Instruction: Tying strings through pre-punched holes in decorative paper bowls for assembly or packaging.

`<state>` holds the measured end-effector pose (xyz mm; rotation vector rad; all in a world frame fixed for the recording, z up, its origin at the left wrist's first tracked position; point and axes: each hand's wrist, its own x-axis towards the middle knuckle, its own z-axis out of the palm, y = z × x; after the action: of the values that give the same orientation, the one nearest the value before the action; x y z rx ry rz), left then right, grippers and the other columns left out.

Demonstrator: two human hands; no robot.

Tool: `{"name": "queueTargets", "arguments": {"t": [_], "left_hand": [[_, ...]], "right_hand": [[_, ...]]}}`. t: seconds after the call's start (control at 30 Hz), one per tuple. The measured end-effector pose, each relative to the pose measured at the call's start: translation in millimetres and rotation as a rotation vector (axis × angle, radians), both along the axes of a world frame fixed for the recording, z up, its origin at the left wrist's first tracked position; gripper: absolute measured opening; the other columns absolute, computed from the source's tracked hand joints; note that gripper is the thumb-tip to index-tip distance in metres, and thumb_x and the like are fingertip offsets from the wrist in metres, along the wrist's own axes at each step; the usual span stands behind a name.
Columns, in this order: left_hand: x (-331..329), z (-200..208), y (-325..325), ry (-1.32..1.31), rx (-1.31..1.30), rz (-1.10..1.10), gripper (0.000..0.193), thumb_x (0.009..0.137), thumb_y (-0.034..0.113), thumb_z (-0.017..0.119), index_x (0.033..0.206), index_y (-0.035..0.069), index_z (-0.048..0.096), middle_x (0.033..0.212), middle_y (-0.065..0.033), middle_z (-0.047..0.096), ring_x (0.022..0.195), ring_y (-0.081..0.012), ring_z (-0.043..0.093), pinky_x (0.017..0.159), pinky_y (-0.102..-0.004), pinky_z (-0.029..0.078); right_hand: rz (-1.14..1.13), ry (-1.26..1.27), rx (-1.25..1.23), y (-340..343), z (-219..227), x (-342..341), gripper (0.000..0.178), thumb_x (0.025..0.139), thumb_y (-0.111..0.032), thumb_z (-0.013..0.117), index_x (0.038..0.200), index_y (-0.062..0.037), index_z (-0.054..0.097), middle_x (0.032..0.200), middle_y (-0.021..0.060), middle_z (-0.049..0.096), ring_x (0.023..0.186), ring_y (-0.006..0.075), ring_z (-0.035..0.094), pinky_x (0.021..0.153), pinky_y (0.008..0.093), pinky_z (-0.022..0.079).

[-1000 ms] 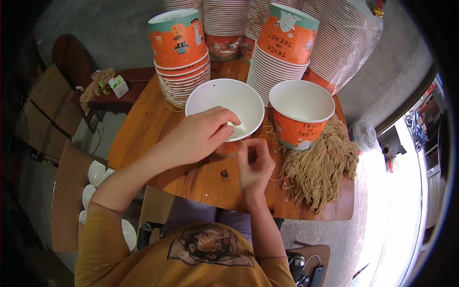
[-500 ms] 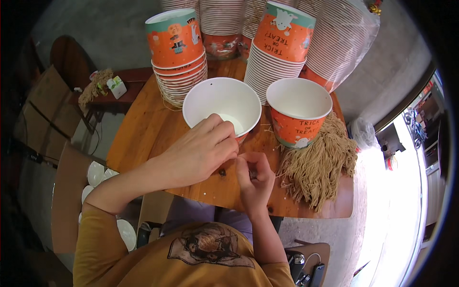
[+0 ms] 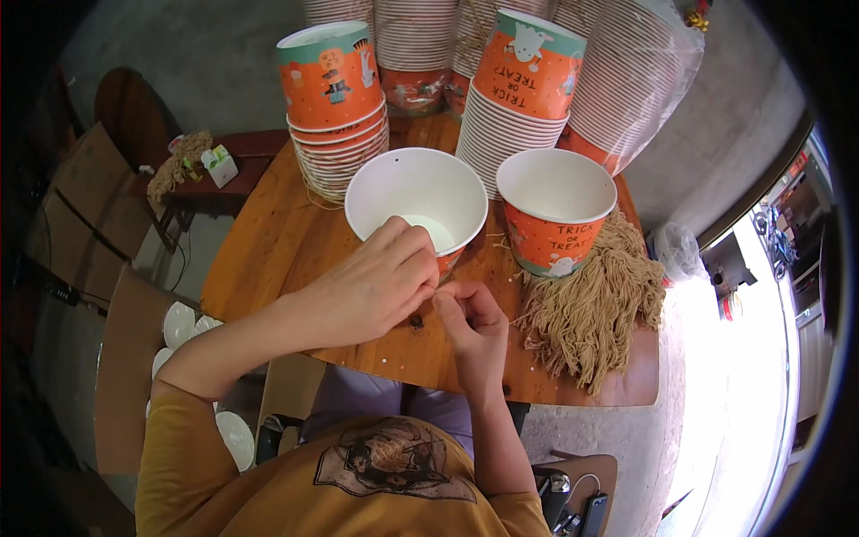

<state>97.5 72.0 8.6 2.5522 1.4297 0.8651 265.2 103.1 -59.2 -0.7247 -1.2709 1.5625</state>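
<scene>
An orange paper bucket with a white inside [image 3: 416, 183] stands upright in front of me, a small dark hole near its far rim. Across its near rim lies my left hand [image 3: 380, 282], fingers closed together. Just right of it, my right hand [image 3: 472, 331] is closed in a pinch, thumb against forefinger, its tips meeting the left fingertips. Whatever the two hands pinch is too small and covered to make out. To the right stands a second orange bucket [image 3: 555, 234] with a green base band, beside a bundle of tan twine strands [image 3: 595, 313].
Upside-down bucket stacks stand behind, one at left [image 3: 331, 89] with twine about its rims, one at right [image 3: 528, 76]. Plastic-wrapped stacks [image 3: 635, 80] line the back of the wooden table [image 3: 259, 259]. Lower left, a cardboard box [image 3: 125, 385] holds white bowl-like pieces.
My right hand has shifted slightly up and left, its thumb and forefinger closer to the left fingertips. The left hand stays nearly in place at the bucket's rim.
</scene>
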Motion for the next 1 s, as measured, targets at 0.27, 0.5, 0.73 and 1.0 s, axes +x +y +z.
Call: {"name": "queueTargets", "arguments": {"t": [0.27,0.5,0.73,1.0], "left_hand": [[-8.9,-1.5,13.0,0.002,0.085,0.193,0.023,0.082,0.009,0.065,0.101,0.003,0.052,0.098,-0.0119,0.052,0.097,-0.0313,0.051,0.084,-0.0403,0.044],[-9.3,-11.4,17.9,-0.047,-0.014,0.175,0.021,0.087,0.009,0.060,0.106,0.005,0.054,0.091,-0.0111,0.058,0.083,-0.0286,0.061,0.072,-0.0397,0.048],[-7.2,-10.8,17.5,-0.090,-0.067,0.170,0.023,0.087,0.008,0.060,0.109,0.005,0.053,0.090,-0.0115,0.058,0.083,-0.0278,0.061,0.072,-0.0391,0.049],[-7.1,-10.5,17.6,-0.119,-0.077,0.160,0.025,0.087,0.007,0.060,0.110,0.005,0.053,0.087,-0.0107,0.057,0.080,-0.0277,0.059,0.071,-0.0389,0.048]], "right_hand": [[-0.258,-0.045,0.255,21.9,-21.5,-16.9,0.009,0.085,0.003,0.062,0.085,-0.0036,0.057,0.072,-0.0084,0.047,0.066,0.0004,0.040,0.056,0.0165,0.034],[-0.286,-0.011,0.291,30.5,-35.8,-31.5,0.013,0.082,0.007,0.063,0.085,-0.0029,0.056,0.080,-0.0040,0.053,0.070,0.0021,0.047,0.062,0.0175,0.042],[-0.296,-0.044,0.293,32.9,-34.5,-32.9,0.011,0.083,0.006,0.062,0.085,-0.0023,0.056,0.078,-0.0037,0.054,0.070,0.0027,0.047,0.062,0.0179,0.042],[-0.239,-0.010,0.198,32.4,-26.9,-32.2,0.007,0.086,0.002,0.061,0.087,-0.0026,0.056,0.076,-0.0053,0.053,0.069,0.0013,0.045,0.062,0.0171,0.040]]}}
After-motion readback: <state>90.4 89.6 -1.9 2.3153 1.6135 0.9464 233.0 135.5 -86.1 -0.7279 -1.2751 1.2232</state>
